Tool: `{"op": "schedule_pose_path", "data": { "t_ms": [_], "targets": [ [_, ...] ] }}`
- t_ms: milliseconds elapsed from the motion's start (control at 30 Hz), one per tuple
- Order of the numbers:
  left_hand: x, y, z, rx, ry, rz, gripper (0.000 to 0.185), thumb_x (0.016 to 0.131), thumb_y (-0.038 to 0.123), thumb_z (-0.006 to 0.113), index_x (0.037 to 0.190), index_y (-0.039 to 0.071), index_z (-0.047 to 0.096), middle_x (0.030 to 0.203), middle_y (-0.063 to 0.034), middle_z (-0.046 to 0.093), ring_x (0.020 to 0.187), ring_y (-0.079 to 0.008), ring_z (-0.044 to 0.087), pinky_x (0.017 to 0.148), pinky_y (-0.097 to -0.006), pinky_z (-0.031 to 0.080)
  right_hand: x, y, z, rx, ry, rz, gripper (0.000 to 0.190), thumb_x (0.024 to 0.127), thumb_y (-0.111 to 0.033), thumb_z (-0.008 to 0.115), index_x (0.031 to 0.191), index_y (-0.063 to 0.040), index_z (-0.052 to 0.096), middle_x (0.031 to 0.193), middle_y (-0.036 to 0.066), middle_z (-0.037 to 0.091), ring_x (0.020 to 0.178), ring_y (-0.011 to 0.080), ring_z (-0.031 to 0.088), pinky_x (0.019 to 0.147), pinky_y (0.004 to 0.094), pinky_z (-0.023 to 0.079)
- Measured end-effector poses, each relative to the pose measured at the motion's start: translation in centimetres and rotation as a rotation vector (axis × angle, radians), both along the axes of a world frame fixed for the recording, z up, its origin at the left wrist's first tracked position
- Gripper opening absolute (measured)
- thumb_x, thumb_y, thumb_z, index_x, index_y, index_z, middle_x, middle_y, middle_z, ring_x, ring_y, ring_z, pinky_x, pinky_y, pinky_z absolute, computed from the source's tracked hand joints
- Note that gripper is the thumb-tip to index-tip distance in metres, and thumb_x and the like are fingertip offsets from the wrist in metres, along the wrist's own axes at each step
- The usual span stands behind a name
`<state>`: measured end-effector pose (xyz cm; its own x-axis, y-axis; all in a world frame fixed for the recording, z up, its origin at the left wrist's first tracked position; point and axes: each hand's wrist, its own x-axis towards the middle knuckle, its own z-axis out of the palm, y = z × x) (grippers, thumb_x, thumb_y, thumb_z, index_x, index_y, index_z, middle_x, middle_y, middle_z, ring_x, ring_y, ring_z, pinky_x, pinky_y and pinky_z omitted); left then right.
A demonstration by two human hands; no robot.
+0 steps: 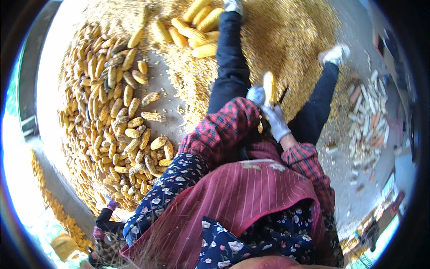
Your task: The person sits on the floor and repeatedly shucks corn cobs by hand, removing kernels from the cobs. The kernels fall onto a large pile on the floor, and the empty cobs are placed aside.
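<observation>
A yellow corn cob stands nearly upright between my gloved hands, above loose kernels. My left hand, in a pale blue-grey glove, grips its left side. At the cob's lower end, the fingers of my right hand, in a pale glove, close around it. Just right of the cob a thin dark pointed object sticks up; what it is cannot be made out. Both forearms wear red plaid sleeve covers, and the lap area below the hands is partly hidden by them.
Loose corn kernels spread around my outstretched legs. Several clean yellow cobs lie by my left leg. A large heap of unshelled cobs fills the left. Stripped cobs lie right. Another person is at lower left.
</observation>
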<state>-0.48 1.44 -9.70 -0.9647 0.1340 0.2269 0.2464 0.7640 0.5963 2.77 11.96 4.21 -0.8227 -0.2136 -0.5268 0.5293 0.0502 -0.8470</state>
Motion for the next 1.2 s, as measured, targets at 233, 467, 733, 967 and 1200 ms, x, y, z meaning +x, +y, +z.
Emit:
{"op": "schedule_pose_path", "data": {
  "t_ms": [233,467,733,967,1200],
  "targets": [
    [-0.2,2.6,7.5,1.518,-0.741,0.102,0.047,0.079,0.035,0.054,0.108,-0.002,0.047,0.100,-0.0084,0.054,0.090,-0.0178,0.052,0.077,-0.0308,0.043,-0.8,2.1,-2.1,0.380,0.192,-0.059,0.065,0.065,-0.022,0.061,0.115,0.002,0.027,0.089,0.016,0.054,0.078,0.0250,0.055,0.069,0.0331,0.045],
    [0.5,1.3,8.3,1.345,-0.968,0.063,0.050,0.074,0.024,0.063,0.110,-0.003,0.042,0.101,-0.0112,0.053,0.090,-0.0197,0.052,0.079,-0.0310,0.043,-0.2,2.0,-2.1,0.566,0.132,0.149,0.066,0.067,-0.026,0.057,0.113,0.006,0.023,0.089,0.022,0.055,0.082,0.0337,0.056,0.072,0.0379,0.045],
    [0.8,1.6,5.7,1.118,-0.897,0.152,0.035,0.077,0.022,0.057,0.101,-0.002,0.047,0.090,-0.0107,0.055,0.081,-0.0181,0.054,0.072,-0.0295,0.045,0.2,1.6,-2.9,0.383,0.083,0.028,0.056,0.068,-0.016,0.058,0.110,0.007,0.028,0.085,0.014,0.054,0.071,0.0219,0.056,0.063,0.0311,0.047],
    [0.0,1.2,3.2,1.312,-0.831,0.363,0.014,0.076,0.010,0.045,0.084,0.002,0.053,0.074,-0.0081,0.055,0.064,-0.0147,0.052,0.057,-0.0272,0.044,-0.1,0.9,-1.2,0.490,-0.004,0.099,0.063,0.068,-0.026,0.059,0.110,0.005,0.024,0.077,0.018,0.056,0.069,0.0283,0.058,0.061,0.0361,0.047],
    [0.0,2.0,7.0,1.193,-0.792,0.310,0.058,0.068,0.033,0.064,0.108,-0.003,0.043,0.090,-0.0151,0.057,0.078,-0.0214,0.056,0.070,-0.0306,0.045,1.1,0.3,0.9,0.711,0.047,0.267,0.069,0.069,-0.034,0.057,0.110,0.008,0.022,0.091,0.029,0.053,0.085,0.0413,0.053,0.074,0.0431,0.042]
  ]
}}
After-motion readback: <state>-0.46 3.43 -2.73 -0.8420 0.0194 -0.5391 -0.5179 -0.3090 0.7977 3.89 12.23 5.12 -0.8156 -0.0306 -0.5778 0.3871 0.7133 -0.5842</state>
